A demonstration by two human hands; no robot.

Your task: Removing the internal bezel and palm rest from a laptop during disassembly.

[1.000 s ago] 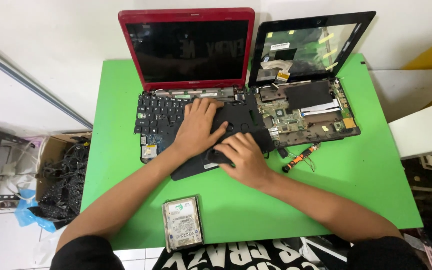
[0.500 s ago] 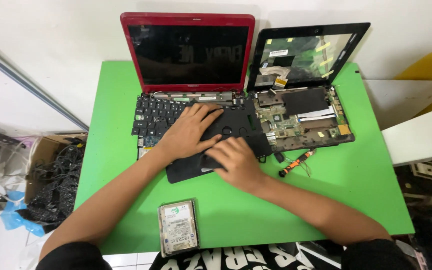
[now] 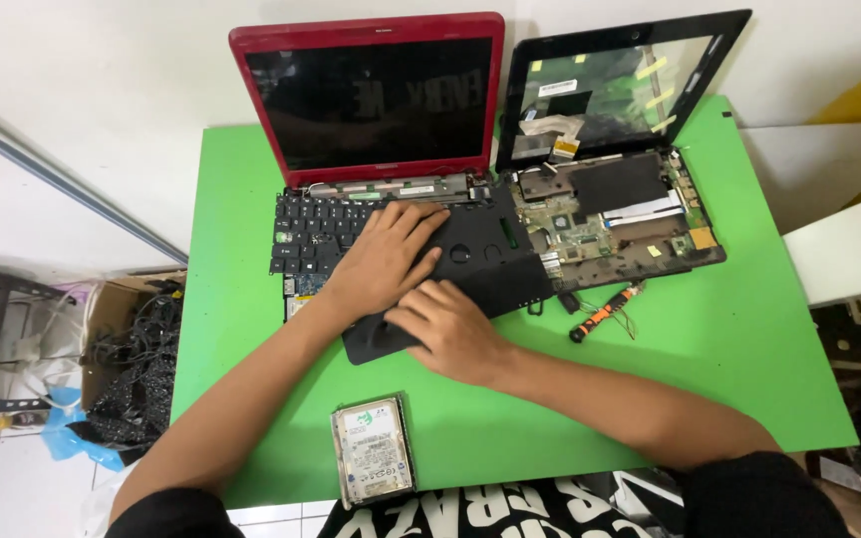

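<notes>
Both bare forearms reach forward and angle inward. The left hand lies flat, palm down, fingers spread (no closed grip); the right hand presses down just beside it, fingers slightly curled.

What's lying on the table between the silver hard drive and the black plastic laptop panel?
Only bare green table between the silver hard drive and black plastic panel, in the head view.

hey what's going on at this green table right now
A person presses both hands on a loose black plastic laptop panel lying over a red laptop's base: left hand near the black keyboard, right hand at the panel's front edge. Beside it sits an opened black laptop, an orange-handled screwdriver and a silver hard drive.
</notes>
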